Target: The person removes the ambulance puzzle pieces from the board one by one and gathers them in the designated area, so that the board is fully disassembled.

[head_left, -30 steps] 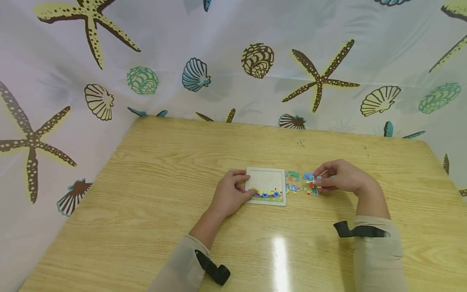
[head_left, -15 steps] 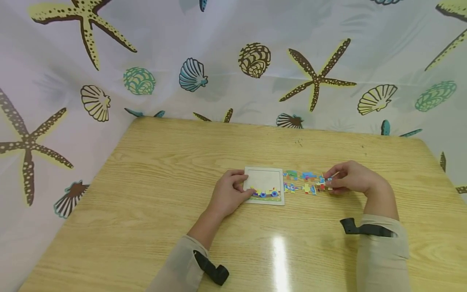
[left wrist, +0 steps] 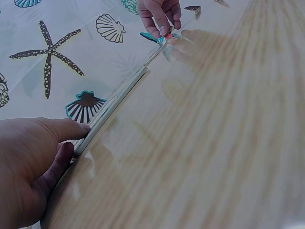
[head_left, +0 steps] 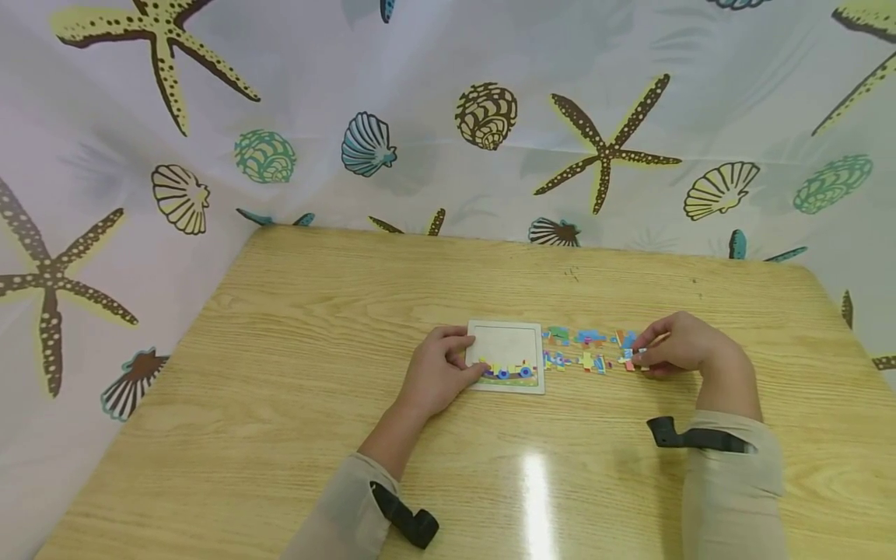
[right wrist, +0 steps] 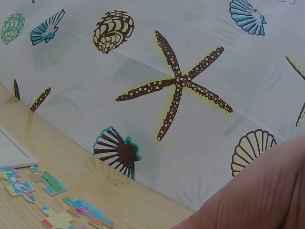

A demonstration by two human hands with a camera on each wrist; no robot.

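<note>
In the head view a white-framed puzzle board [head_left: 500,342] lies on the table, with a strip of train-like picture filled in along its near edge. My left hand [head_left: 435,375] holds the board's left side, thumb over the near corner and fingers at the edge. To the board's right, my right hand [head_left: 689,344] pinches a red, white and blue puzzle piece [head_left: 627,356] with its fingertips, low at the table. Its fingers partly cover that piece. In the left wrist view my left thumb [left wrist: 71,129] lies against the board's edge.
Several loose jigsaw pieces [head_left: 591,337] lie in two rows between the board and my right hand; the right wrist view shows green [right wrist: 51,182] and blue ones. A shell-patterned curtain [head_left: 420,179] stands behind and left of the wooden table [head_left: 336,295].
My right hand has moved right with the pinched piece, from above the other pieces to the right end of the near row, uncovering pieces behind it. The left hand stays on the board.
</note>
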